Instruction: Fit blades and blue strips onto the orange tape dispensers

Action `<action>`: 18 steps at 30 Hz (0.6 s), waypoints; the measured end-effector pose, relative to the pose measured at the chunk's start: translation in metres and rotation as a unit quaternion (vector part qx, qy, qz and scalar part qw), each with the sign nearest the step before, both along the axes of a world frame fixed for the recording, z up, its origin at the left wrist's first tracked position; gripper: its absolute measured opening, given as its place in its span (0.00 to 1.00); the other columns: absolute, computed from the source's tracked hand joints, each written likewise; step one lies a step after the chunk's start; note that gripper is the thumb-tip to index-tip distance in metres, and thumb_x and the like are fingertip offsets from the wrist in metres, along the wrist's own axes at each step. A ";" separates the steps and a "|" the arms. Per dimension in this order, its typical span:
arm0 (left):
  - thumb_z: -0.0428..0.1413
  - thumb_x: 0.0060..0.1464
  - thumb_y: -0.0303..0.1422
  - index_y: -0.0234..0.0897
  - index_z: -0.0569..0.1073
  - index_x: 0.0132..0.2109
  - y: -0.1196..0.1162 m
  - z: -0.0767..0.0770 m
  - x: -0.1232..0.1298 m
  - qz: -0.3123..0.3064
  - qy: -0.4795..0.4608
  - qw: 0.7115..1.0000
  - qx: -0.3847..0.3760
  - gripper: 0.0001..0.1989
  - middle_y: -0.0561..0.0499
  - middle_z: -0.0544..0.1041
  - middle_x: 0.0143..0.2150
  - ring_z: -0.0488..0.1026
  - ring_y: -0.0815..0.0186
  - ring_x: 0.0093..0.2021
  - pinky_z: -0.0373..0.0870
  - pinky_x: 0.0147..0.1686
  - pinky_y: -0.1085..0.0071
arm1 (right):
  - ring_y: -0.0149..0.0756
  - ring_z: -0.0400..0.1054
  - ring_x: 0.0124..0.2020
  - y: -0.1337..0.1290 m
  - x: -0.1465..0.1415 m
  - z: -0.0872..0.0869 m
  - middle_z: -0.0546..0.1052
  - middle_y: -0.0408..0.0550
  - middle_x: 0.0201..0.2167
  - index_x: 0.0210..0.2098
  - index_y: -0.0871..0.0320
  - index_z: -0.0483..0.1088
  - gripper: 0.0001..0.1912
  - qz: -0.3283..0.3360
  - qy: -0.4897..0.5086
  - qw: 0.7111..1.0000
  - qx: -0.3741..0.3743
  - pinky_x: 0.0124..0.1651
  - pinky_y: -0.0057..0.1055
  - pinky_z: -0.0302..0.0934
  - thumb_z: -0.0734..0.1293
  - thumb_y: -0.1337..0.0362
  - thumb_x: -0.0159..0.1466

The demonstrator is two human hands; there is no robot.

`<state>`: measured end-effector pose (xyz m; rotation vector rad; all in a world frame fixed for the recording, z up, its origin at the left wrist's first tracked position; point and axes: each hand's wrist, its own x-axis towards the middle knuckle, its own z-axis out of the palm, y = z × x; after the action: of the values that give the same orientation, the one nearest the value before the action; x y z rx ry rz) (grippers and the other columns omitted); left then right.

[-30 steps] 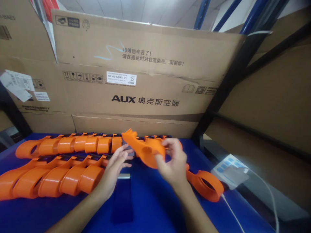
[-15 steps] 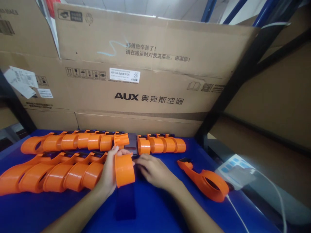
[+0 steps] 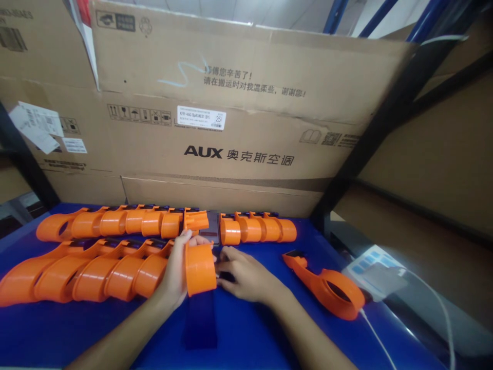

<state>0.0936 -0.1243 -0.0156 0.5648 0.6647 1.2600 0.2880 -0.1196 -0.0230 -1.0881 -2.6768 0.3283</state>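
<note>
My left hand (image 3: 177, 275) is wrapped round an orange plastic tape dispenser (image 3: 201, 270), held upright just above the blue table, its round drum facing me. My right hand (image 3: 242, 272) is at the dispenser's right side, fingers bent and pressed together against it. Whatever lies between those fingertips is too small or hidden to make out. Behind my left hand stands a row of similar orange dispensers (image 3: 123, 277), the closest ones just left of my wrist. A dark flat box-like thing (image 3: 210, 226) sits behind the held dispenser.
Another row of orange dispensers (image 3: 113, 222) runs along the back, below a large cardboard box (image 3: 246, 128). A single dispenser (image 3: 327, 288) lies at the right beside a white and blue box (image 3: 375, 267) with a white cable. A black metal post (image 3: 358, 149) rises at the right.
The view has shifted slightly, so everything sits a little to the right. My right fingers have changed their bend slightly against the dispenser; my left hand keeps the same hold.
</note>
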 end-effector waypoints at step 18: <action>0.62 0.51 0.51 0.40 0.66 0.36 -0.008 0.003 0.004 -0.037 0.146 0.988 0.040 0.21 0.51 0.79 0.25 0.81 0.55 0.23 0.67 0.18 0.71 | 0.29 0.65 0.21 0.006 0.003 0.001 0.75 0.42 0.25 0.36 0.57 0.70 0.11 -0.163 0.470 0.859 -0.124 0.24 0.25 0.58 0.66 0.56 0.70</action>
<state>0.0972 -0.1321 -0.0130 0.8443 0.8321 1.1490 0.2914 -0.1136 -0.0218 -1.0379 -1.5847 0.8829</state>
